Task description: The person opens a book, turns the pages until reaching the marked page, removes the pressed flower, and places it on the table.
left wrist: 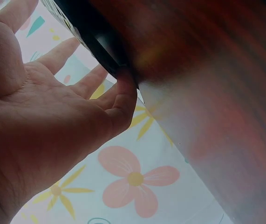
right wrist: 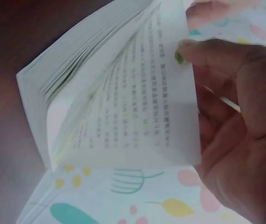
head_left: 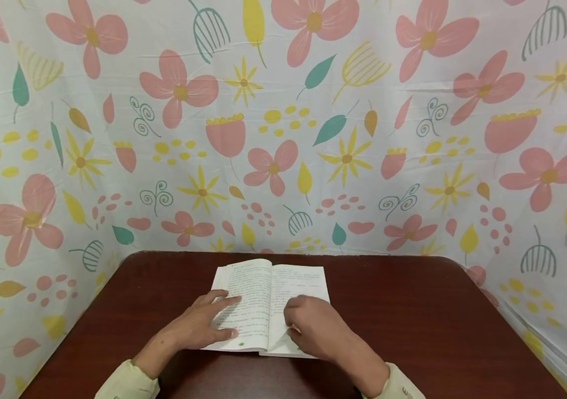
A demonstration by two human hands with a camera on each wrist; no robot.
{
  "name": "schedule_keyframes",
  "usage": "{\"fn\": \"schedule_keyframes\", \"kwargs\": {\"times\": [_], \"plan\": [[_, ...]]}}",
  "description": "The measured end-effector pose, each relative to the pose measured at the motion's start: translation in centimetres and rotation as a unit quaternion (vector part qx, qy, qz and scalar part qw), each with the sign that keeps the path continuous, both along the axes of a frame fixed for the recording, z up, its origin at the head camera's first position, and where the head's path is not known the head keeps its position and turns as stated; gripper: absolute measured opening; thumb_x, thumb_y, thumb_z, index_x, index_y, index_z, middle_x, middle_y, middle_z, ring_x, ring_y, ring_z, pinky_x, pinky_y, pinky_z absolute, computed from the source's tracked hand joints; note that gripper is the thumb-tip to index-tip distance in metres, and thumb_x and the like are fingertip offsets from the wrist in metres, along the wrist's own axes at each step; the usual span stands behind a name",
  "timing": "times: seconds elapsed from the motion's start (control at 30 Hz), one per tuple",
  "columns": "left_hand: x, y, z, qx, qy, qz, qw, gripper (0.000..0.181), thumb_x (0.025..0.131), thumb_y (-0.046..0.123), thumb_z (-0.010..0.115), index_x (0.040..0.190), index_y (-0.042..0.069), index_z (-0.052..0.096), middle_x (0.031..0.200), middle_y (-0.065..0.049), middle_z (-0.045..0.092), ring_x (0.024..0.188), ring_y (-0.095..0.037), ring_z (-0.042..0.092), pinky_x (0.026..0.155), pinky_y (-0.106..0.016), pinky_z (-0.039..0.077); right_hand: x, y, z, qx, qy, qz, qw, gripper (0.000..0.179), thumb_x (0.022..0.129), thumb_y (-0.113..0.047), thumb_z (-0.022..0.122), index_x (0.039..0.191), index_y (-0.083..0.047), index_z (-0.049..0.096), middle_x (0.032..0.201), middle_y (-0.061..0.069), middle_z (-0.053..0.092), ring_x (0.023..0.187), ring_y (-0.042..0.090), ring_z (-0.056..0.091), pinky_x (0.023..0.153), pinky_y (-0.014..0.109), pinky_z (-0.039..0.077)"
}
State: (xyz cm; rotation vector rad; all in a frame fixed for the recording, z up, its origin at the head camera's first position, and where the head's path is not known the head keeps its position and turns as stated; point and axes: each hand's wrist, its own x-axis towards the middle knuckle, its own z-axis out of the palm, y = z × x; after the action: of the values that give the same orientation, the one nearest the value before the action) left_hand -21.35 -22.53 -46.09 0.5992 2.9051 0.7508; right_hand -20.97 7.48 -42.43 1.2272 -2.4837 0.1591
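An open paperback book (head_left: 248,313) with printed pages lies on the dark wood table. My left hand (head_left: 204,324) rests on its left page with the fingers spread; in the left wrist view the same left hand (left wrist: 53,107) reaches along the shadowed edge of the book (left wrist: 93,39). Over the lower part of the right page is my right hand (head_left: 318,327), fingers curled. The right wrist view shows the right hand (right wrist: 244,102) pinching a lifted page (right wrist: 170,116), its thumb beside a small green mark and the other fingers behind the sheet.
The dark reddish-brown table (head_left: 413,310) extends to both sides of the book. A white curtain (head_left: 283,149) printed with pink, yellow and green flowers and leaves hangs behind the table and along both sides. Pale sleeves (head_left: 129,382) cover the forearms.
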Motion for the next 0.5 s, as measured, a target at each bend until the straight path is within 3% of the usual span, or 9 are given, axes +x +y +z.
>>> {"fn": "schedule_keyframes", "kwargs": {"times": [0.07, 0.13, 0.2, 0.27, 0.37, 0.5], "plan": [[0.03, -0.01, -0.02, -0.002, -0.003, 0.001, 1.0000, 0.072, 0.087, 0.050, 0.074, 0.150, 0.026, 0.048, 0.154, -0.012, 0.036, 0.140, -0.039, 0.032, 0.103, -0.061, 0.036, -0.30, 0.22, 0.08, -0.025, 0.016, -0.027, 0.9992, 0.023, 0.075, -0.023, 0.086, 0.090, -0.015, 0.071, 0.109, -0.001, 0.068, 0.106, 0.016, 0.063, 0.091, 0.032, 0.050], [0.03, -0.03, -0.06, -0.002, -0.007, 0.002, 1.0000, 0.073, 0.086, 0.051, 0.074, 0.150, 0.027, 0.048, 0.154, -0.012, 0.035, 0.140, -0.039, 0.032, 0.103, -0.061, 0.036, -0.55, 0.34, 0.04, -0.051, 0.021, -0.064, 0.9964, 0.059, 0.070, -0.035, 0.091, 0.118, -0.009, 0.068, 0.136, 0.007, 0.058, 0.130, 0.023, 0.051, 0.105, 0.038, 0.044], [0.02, -0.07, -0.12, -0.003, -0.009, 0.002, 1.0000, 0.073, 0.086, 0.051, 0.074, 0.150, 0.027, 0.048, 0.154, -0.012, 0.035, 0.140, -0.039, 0.032, 0.103, -0.061, 0.036, -0.69, 0.33, -0.07, -0.085, 0.003, -0.103, 0.9910, 0.095, 0.067, -0.043, 0.092, 0.143, -0.005, 0.050, 0.154, 0.012, 0.039, 0.144, 0.028, 0.036, 0.110, 0.041, 0.039], [-0.02, -0.15, -0.21, -0.005, -0.007, 0.001, 1.0000, 0.072, 0.087, 0.051, 0.073, 0.150, 0.027, 0.048, 0.154, -0.013, 0.035, 0.140, -0.039, 0.032, 0.104, -0.061, 0.036, -0.74, 0.23, -0.24, -0.127, -0.041, -0.136, 0.9816, 0.121, 0.066, -0.049, 0.092, 0.157, -0.003, 0.026, 0.163, 0.016, 0.021, 0.149, 0.031, 0.024, 0.111, 0.043, 0.037], [-0.09, -0.25, -0.32, -0.007, -0.001, -0.002, 1.0000, 0.072, 0.087, 0.050, 0.073, 0.149, 0.026, 0.048, 0.154, -0.014, 0.036, 0.140, -0.039, 0.033, 0.105, -0.060, 0.036, -0.66, 0.09, -0.54, -0.204, -0.143, -0.160, 0.9550, 0.132, 0.070, -0.050, 0.089, 0.160, -0.002, 0.005, 0.165, 0.018, 0.009, 0.151, 0.033, 0.017, 0.111, 0.046, 0.037], [-0.14, -0.24, -0.23, -0.001, 0.003, -0.009, 1.0000, 0.072, 0.087, 0.052, 0.073, 0.149, 0.025, 0.048, 0.153, -0.013, 0.037, 0.138, -0.039, 0.034, 0.103, -0.060, 0.038, -0.45, -0.03, -0.89, -0.272, -0.272, -0.125, 0.9148, 0.122, 0.079, -0.051, 0.081, 0.159, -0.001, 0.005, 0.164, 0.019, 0.014, 0.149, 0.033, 0.023, 0.111, 0.050, 0.036]]}}
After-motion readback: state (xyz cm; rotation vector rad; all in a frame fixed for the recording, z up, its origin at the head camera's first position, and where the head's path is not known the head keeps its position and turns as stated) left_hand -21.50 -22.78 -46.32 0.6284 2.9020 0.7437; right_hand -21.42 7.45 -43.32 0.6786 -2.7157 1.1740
